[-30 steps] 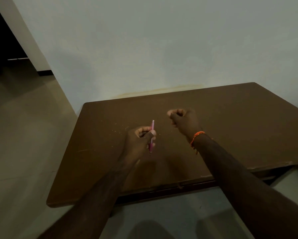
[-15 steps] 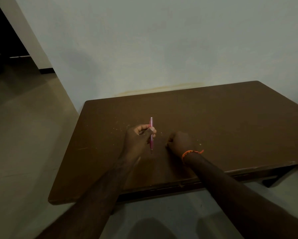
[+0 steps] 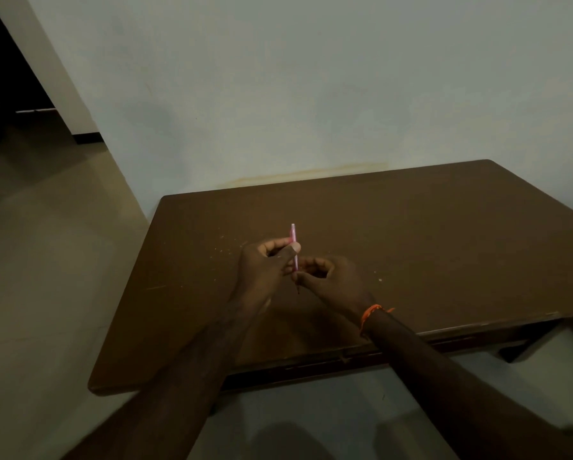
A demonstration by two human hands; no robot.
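Observation:
A thin pink pen (image 3: 293,234) stands nearly upright above the brown table (image 3: 427,234). My left hand (image 3: 265,273) grips its middle between thumb and curled fingers. My right hand (image 3: 334,282), with an orange thread band (image 3: 370,313) on the wrist, has its fingertips at the pen's lower end, where the thumb and forefinger pinch the dark tip. Part of the pen's shaft is hidden behind my fingers.
The table stands against a pale wall (image 3: 311,94). Small light specks (image 3: 225,250) lie scattered on the tabletop left of my hands. A tiled floor (image 3: 46,260) spreads to the left, with a dark doorway (image 3: 6,78) at the far left.
My right hand came from the table's middle back towards me and leftwards, and now meets the pen's lower end. My left hand has kept hold of the pen almost in place.

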